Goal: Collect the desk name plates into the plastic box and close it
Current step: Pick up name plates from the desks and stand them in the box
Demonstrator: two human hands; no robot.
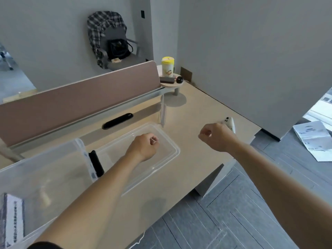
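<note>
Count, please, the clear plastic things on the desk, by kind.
Box: 1
Lid: 1
Upright name plate: 1
Total: 3
The printed item at the box is too blurred to class.

clear plastic box (pixel 53 169), plaid jacket (pixel 100 31)

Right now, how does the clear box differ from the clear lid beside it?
The plastic box is deep; the lid is shallow and flat. The box stands open at the left; the lid lies to its right, beneath the left hand. Both are clear plastic.
</note>
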